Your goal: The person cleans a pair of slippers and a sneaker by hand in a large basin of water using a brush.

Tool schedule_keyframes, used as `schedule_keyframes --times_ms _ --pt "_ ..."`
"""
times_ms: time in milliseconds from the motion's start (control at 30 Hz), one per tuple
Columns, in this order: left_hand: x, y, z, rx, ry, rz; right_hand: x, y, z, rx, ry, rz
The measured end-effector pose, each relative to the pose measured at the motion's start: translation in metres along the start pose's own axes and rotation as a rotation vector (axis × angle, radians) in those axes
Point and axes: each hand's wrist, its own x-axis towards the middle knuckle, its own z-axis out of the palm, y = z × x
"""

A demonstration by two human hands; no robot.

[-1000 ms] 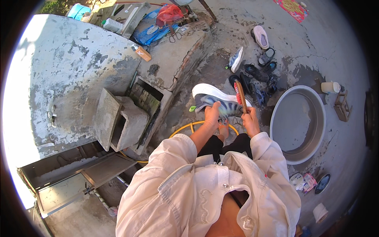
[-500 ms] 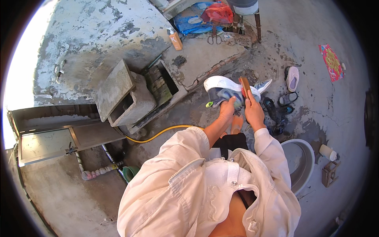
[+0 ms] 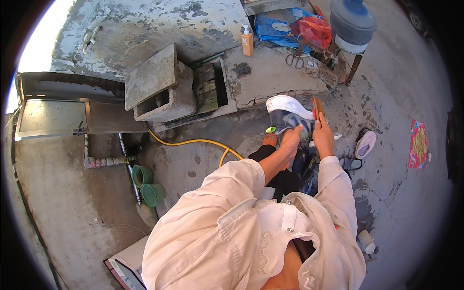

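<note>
A grey and white sneaker [image 3: 286,103] is held sole up in front of me, with a lime-green tab at its heel. My left hand [image 3: 291,139] is closed round its grey upper. In my right hand [image 3: 323,136] is a wooden-backed scrub brush [image 3: 317,107], its reddish bristles against the side of the white sole. My right hand and the brush hide part of the shoe's front. Below my hands lie dark shoes [image 3: 302,162], partly covered by my arms.
A pale shoe [image 3: 366,144] and a dark sandal [image 3: 352,164] lie to the right. Behind are a concrete trough [image 3: 166,104], an orange pump bottle [image 3: 247,43], scissors [image 3: 294,60] and a water jug [image 3: 354,21]. A yellow hose [image 3: 193,140] and green buckets [image 3: 152,194] are left.
My view has turned, and the surroundings have shifted in it. The grey basin is out of sight; the green buckets show more fully. Both hands keep their hold on sneaker and brush.
</note>
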Motion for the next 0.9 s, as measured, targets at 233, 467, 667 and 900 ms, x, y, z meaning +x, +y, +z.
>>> schedule_keyframes --times_ms 233,467,667,900 --pt "0.059 0.027 -0.022 -0.342 0.113 -0.011 -0.020 -0.049 0.021 0.121 -0.091 -0.319" --pt "0.073 0.030 -0.024 -0.284 0.187 -0.027 0.081 0.014 0.033 -0.112 -0.028 0.049" --pt "0.118 0.055 -0.023 -0.447 0.152 -0.037 0.073 0.063 0.032 0.672 -0.005 0.482" --pt "0.143 0.056 -0.015 -0.451 0.118 -0.163 0.084 0.043 0.061 1.337 -0.129 0.733"
